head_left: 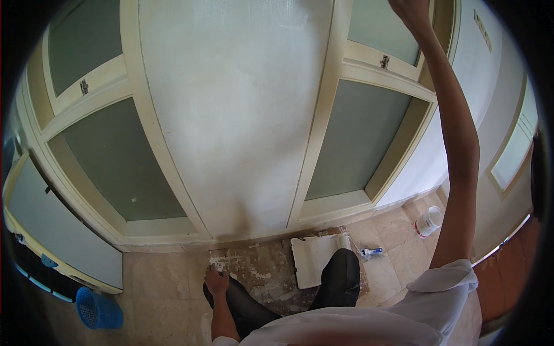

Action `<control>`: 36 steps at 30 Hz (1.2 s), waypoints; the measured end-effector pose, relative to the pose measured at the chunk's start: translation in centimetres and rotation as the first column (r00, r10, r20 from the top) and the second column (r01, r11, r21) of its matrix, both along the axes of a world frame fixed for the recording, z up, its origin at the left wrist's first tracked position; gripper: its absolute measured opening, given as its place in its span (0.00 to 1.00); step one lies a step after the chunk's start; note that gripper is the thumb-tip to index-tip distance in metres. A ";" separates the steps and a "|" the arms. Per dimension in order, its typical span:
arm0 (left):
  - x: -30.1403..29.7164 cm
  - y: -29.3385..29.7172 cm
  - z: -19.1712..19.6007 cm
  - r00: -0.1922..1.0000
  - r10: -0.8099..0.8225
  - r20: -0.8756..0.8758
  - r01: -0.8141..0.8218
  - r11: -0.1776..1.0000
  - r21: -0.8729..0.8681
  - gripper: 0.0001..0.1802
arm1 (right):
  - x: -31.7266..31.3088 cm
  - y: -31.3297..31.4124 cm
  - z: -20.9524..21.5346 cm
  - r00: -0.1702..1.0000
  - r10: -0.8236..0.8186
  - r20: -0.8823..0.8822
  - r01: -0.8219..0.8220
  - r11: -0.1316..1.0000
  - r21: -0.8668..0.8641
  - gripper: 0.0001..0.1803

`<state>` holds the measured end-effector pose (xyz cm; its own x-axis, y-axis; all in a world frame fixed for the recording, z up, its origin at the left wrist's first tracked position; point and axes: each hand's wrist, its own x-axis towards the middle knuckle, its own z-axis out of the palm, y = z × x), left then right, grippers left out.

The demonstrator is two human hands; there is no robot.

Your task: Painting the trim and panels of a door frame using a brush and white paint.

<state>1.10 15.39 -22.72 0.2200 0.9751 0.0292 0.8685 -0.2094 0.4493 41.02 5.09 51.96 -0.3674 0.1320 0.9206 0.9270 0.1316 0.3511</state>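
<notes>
My right arm reaches up along the right side, and my right hand (411, 12) is cut off by the upper edge, in front of a frosted window pane (384, 29). Its fingers, and anything in them, are out of sight. Low down, my left hand (217, 281) rests on my left knee with its fingers loosely spread and nothing seen in them. A paint tray (309, 262) coated in white lies on the floor between my knees, partly hidden by the right one. Ahead stands a white wall panel (231, 115), with shiny, wet-looking patches at its top.
A stained, paint-spattered sheet (254, 268) lies under the tray. Right of it are a blue-handled brush (371, 252) and a white bucket (428, 222). Cream window frames (167, 150) flank the panel. A blue basket (99, 309) stands at lower left beside a white appliance (63, 213).
</notes>
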 end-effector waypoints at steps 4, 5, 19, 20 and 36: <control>-0.3 0.0 -0.5 1.000 0.019 -0.003 -0.019 0.999 -0.040 0.32 | 1.4 1.1 -1.3 0.993 0.089 -0.075 -0.099 0.985 -0.141 0.02; -0.2 0.1 -0.5 1.000 0.012 -0.009 -0.013 1.000 -0.029 0.32 | 1.7 0.3 -1.0 0.990 0.134 -0.039 -0.139 0.969 -0.205 0.02; 0.2 0.3 0.9 1.000 -0.004 -0.025 0.000 0.989 -0.149 0.33 | 2.5 1.4 1.7 0.780 0.590 -0.210 -0.626 0.723 -0.294 0.02; 0.1 0.3 0.4 1.000 -0.003 -0.017 0.001 0.989 -0.146 0.33 | 2.1 2.6 1.8 0.343 0.888 -0.307 -0.917 0.244 -0.316 0.03; 0.1 -0.4 1.8 1.000 0.016 0.024 -0.013 0.995 -0.094 0.33 | -2.5 -0.8 1.3 0.994 0.068 -0.086 -0.099 0.897 -0.431 0.06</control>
